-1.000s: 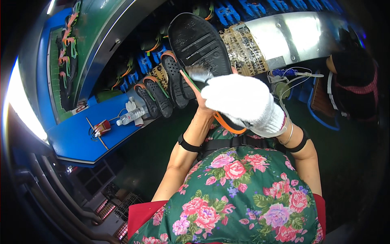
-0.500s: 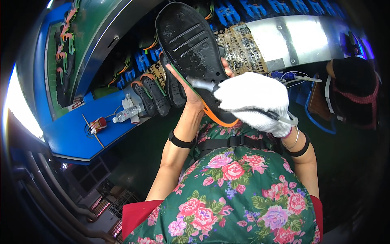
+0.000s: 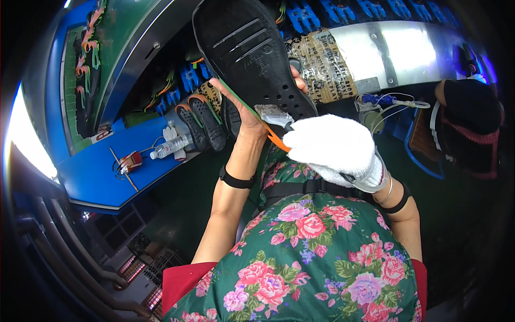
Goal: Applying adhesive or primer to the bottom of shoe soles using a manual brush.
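My bare left hand [image 3: 248, 114] holds a large black shoe sole [image 3: 249, 64] from underneath, its thumb along the left edge and fingertips showing past the right edge. Slots and small round holes mark the sole's upward face; green and orange strips run along its lower left side. My right hand [image 3: 332, 147], in a white knit glove, is closed round the dark handle of a flat brush [image 3: 274, 115]. The brush's pale, flat head lies against the lower part of the sole, near the holes. Glove and hand cover most of the handle and the sole's lower end.
Black shoes [image 3: 201, 123] with orange and green trim stand behind my left forearm. On the blue table [image 3: 91, 180] are a plastic bottle [image 3: 170, 147] and a small red container [image 3: 130, 161]. Blue holders [image 3: 343, 13] line the far side. Another person [image 3: 472, 118] is at the right.
The sole has shifted slightly left and up. My right hand has moved a little down and left, and the brush head, blurred before, now shows clearly on the sole.
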The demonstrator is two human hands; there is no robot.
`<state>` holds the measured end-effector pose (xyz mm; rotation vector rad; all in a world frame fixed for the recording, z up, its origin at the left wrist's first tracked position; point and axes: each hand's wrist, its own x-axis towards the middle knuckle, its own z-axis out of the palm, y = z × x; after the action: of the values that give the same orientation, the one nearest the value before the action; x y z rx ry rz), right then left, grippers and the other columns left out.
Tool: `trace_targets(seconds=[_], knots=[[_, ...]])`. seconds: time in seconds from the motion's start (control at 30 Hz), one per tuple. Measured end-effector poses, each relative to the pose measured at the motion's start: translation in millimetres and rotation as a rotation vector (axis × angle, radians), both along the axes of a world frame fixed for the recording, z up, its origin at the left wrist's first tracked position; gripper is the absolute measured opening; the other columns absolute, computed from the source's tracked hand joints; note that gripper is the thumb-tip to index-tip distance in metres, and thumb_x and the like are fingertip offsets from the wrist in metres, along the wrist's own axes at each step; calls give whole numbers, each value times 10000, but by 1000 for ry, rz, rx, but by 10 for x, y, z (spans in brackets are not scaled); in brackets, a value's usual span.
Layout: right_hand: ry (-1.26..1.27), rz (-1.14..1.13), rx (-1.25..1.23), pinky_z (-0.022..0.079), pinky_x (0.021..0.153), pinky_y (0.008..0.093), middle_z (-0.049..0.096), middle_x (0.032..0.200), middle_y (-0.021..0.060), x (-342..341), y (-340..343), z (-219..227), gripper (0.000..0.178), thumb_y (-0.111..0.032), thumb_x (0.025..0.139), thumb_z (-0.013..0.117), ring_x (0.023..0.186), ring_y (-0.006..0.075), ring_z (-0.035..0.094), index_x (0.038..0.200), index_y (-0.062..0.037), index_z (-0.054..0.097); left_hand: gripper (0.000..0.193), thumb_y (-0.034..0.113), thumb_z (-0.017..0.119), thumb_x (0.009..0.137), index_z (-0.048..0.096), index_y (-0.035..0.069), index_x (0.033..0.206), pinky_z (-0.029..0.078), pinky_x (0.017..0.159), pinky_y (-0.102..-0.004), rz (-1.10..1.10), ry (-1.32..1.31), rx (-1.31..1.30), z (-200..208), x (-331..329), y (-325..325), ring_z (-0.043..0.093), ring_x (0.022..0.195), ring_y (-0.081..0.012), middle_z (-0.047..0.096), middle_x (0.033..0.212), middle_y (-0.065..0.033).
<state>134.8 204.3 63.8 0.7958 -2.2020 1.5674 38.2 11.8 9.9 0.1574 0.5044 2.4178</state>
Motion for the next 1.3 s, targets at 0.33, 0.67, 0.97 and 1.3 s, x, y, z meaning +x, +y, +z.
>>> trace_targets(seconds=[0.33, 0.67, 0.97, 1.3], knots=[[-22, 33, -76, 591, 846, 364, 779, 1064, 58, 5, 50, -34, 298, -21, 779, 802, 979, 271, 742, 1058, -126, 796, 1372, 1089, 306, 603, 485, -15, 1397, 568, 869, -518, 98, -10, 53, 77, -101, 100, 666, 986, -393, 639, 1116, -241], [-91, 17, -114, 594, 816, 369, 778, 1013, 110, -21, 155, -22, 222, -19, 763, 821, 933, 279, 751, 981, -58, 801, 1380, 1089, 325, 587, 487, -19, 1392, 578, 865, -535, 125, 58, 14, 101, -211, 101, 678, 987, -389, 641, 1119, -242], [-170, 2, -230, 596, 790, 371, 782, 935, 134, -21, 185, -44, 162, -23, 727, 832, 894, 290, 761, 880, -54, 788, 1018, 839, 626, 787, 561, -29, 1315, 507, 1009, -438, 9, 267, 18, 171, -309, 123, 658, 1069, -297, 624, 1169, -171], [-205, 0, -216, 596, 786, 377, 784, 926, 105, 8, 180, -14, 139, -34, 741, 825, 902, 286, 762, 871, -71, 792, 821, 559, 797, 842, 558, -73, 1307, 522, 1028, -390, -88, 299, 94, 186, -411, 100, 617, 1178, -315, 630, 1206, -186]])
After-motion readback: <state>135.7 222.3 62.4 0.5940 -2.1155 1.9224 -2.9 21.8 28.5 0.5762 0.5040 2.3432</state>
